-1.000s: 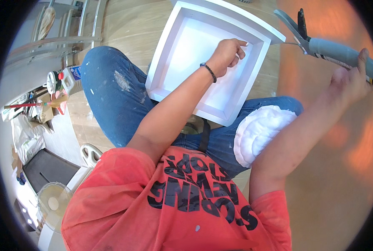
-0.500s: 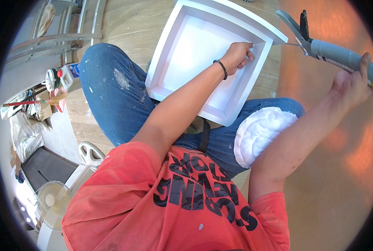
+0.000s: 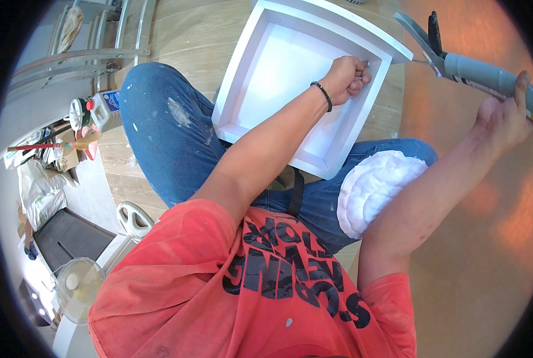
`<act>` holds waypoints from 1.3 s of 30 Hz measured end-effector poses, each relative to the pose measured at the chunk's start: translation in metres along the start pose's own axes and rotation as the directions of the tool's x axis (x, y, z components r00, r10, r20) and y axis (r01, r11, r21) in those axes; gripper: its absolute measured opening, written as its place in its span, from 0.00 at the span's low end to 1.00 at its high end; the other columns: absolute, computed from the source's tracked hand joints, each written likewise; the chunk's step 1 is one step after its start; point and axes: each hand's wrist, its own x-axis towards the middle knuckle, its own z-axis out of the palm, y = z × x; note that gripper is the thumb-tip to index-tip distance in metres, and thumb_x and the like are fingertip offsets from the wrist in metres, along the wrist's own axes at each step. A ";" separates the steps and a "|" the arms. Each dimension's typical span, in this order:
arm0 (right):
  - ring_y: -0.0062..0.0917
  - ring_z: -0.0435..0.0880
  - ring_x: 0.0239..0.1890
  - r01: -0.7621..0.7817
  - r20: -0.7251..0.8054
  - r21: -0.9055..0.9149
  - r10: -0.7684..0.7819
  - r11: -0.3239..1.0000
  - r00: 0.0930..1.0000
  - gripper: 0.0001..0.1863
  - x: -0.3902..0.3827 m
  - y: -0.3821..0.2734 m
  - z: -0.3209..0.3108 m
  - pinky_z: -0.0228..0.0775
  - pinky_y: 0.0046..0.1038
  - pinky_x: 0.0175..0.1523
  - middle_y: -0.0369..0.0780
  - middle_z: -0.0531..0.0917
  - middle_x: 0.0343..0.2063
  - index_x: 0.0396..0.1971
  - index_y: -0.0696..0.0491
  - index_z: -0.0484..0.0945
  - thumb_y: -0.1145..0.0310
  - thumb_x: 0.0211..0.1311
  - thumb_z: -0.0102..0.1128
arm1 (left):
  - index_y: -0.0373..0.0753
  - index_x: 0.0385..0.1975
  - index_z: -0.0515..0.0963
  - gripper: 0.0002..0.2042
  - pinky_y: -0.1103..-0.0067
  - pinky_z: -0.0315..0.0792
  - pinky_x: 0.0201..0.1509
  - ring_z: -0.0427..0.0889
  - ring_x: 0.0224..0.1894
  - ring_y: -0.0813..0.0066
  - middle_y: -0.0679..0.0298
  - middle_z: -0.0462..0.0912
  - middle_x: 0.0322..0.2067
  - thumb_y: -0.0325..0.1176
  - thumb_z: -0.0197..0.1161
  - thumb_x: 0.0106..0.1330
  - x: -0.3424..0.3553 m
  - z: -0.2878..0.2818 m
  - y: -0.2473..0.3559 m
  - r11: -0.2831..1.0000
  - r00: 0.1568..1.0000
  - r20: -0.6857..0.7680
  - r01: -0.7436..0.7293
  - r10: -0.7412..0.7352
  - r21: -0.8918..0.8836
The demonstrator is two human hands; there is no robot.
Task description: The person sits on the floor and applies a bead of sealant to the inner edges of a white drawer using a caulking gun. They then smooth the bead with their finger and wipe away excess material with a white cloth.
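**Left hand curled inside a white drawer, right hand around a grey gun**

The open white drawer (image 3: 266, 65) sits tilted at the person's lap, one lower corner over the right thigh of the blue jeans (image 3: 165, 119) and its left side beside the left leg. The left hand (image 3: 347, 80) is inside it, folded into a loose fist, fingertips at the inner face of the right-hand wall near the far corner. Nothing shows in its grasp.

Out to the right, the right hand (image 3: 505, 119) grasps the barrel of a grey caulking gun (image 3: 472, 68), thumb uppermost. The gun's handle end points toward the drawer, over a glossy brown surface (image 3: 457, 268).

A round white cloth pad (image 3: 374, 194) lies on the right thigh, next to the right forearm. Off to the left stand a white jug (image 3: 102, 116) with a red cap and a fan (image 3: 78, 291).
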 end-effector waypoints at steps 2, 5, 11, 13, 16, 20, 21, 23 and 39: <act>0.35 0.79 0.54 -0.007 0.019 0.008 0.006 1.000 1.000 0.30 0.000 0.001 -0.002 0.74 0.45 0.62 0.44 0.78 0.53 0.56 0.57 0.68 0.84 0.57 0.73 | 0.28 0.65 0.61 0.26 0.84 0.53 0.17 0.57 0.14 0.84 0.63 0.74 0.24 0.28 0.46 0.66 -0.005 0.006 0.003 1.000 1.000 0.025 -0.010 0.010 -0.001; 0.35 0.78 0.55 0.005 0.039 0.002 -0.006 1.000 0.999 0.31 0.002 0.001 -0.001 0.74 0.45 0.63 0.44 0.78 0.53 0.58 0.57 0.67 0.84 0.57 0.73 | 0.27 0.68 0.58 0.28 0.84 0.54 0.18 0.58 0.14 0.84 0.63 0.74 0.24 0.29 0.45 0.67 -0.014 0.015 0.008 1.000 0.997 0.075 -0.030 0.030 0.001; 0.36 0.77 0.57 -0.063 0.044 0.026 0.062 0.998 0.997 0.33 0.000 0.002 -0.002 0.72 0.47 0.65 0.44 0.76 0.55 0.60 0.54 0.66 0.84 0.57 0.72 | 0.27 0.66 0.64 0.27 0.84 0.56 0.20 0.60 0.15 0.84 0.65 0.74 0.25 0.31 0.44 0.68 -0.055 0.019 0.015 0.987 0.958 0.242 -0.139 0.154 -0.078; 0.36 0.76 0.58 -0.085 0.010 0.013 0.085 0.996 0.996 0.34 0.000 0.002 0.001 0.72 0.48 0.65 0.45 0.76 0.56 0.61 0.53 0.65 0.84 0.58 0.72 | 0.27 0.62 0.69 0.25 0.84 0.56 0.21 0.61 0.16 0.84 0.65 0.75 0.25 0.31 0.44 0.67 -0.068 0.008 0.013 0.974 0.958 0.181 -0.226 0.223 -0.001; 0.37 0.75 0.59 -0.075 -0.019 -0.033 0.074 0.997 0.997 0.35 0.004 0.003 -0.004 0.71 0.48 0.66 0.45 0.75 0.57 0.63 0.53 0.63 0.83 0.59 0.71 | 0.28 0.57 0.74 0.22 0.84 0.59 0.21 0.63 0.17 0.82 0.65 0.75 0.26 0.31 0.45 0.66 -0.070 -0.008 0.006 0.973 0.967 -0.123 -0.229 0.225 -0.024; 0.37 0.75 0.60 -0.060 0.005 -0.067 0.060 0.996 0.998 0.36 0.000 0.000 0.002 0.71 0.50 0.66 0.46 0.74 0.58 0.64 0.53 0.61 0.81 0.60 0.71 | 0.26 0.61 0.67 0.23 0.81 0.67 0.21 0.76 0.20 0.73 0.56 0.82 0.36 0.33 0.45 0.70 -0.063 -0.013 -0.004 0.958 0.915 -0.284 -0.279 0.288 0.074; 0.37 0.75 0.60 -0.078 -0.001 -0.045 0.078 0.996 0.997 0.36 -0.003 -0.002 0.005 0.70 0.50 0.66 0.46 0.74 0.58 0.64 0.53 0.61 0.80 0.60 0.71 | 0.26 0.61 0.65 0.23 0.81 0.67 0.21 0.78 0.21 0.72 0.54 0.82 0.39 0.34 0.47 0.70 -0.062 -0.014 -0.007 0.951 0.909 -0.280 -0.290 0.310 0.111; 0.37 0.75 0.60 -0.106 -0.006 -0.022 0.106 0.994 0.994 0.36 -0.008 -0.006 0.010 0.70 0.52 0.65 0.47 0.73 0.59 0.64 0.53 0.60 0.80 0.61 0.71 | 0.27 0.62 0.62 0.24 0.80 0.67 0.21 0.82 0.24 0.70 0.50 0.81 0.44 0.35 0.51 0.71 -0.059 -0.016 -0.014 0.933 0.897 -0.269 -0.310 0.352 0.185; 0.38 0.77 0.57 -0.159 0.040 -0.185 0.169 0.970 0.985 0.36 0.002 0.001 0.001 0.74 0.52 0.58 0.44 0.75 0.56 0.66 0.50 0.61 0.75 0.63 0.72 | 0.31 0.53 0.66 0.14 0.80 0.71 0.23 0.82 0.22 0.74 0.48 0.82 0.52 0.27 0.50 0.70 -0.043 -0.017 -0.025 0.846 0.815 -0.283 -0.405 0.506 0.346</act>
